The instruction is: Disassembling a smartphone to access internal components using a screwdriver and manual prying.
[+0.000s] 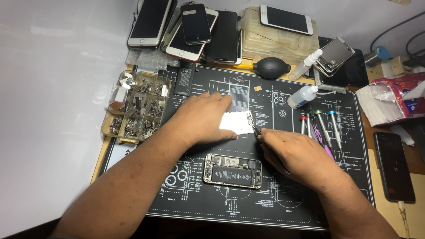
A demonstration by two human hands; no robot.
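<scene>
Near the middle of the black work mat (133, 177), my left hand (201, 119) presses flat, fingers spread, on a white phone screen panel (237, 122) to steady it. My right hand (294, 152) pinches tweezers (256, 129) at its right edge; the opened phone (232, 171) lies just below.

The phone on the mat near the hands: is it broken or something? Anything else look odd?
The opened phone lies without its screen, battery and circuitry exposed. The left hand presses on a white screen panel; the right hand holds tweezers to its edge. Behind, the stacked phones overlap askew.
</scene>
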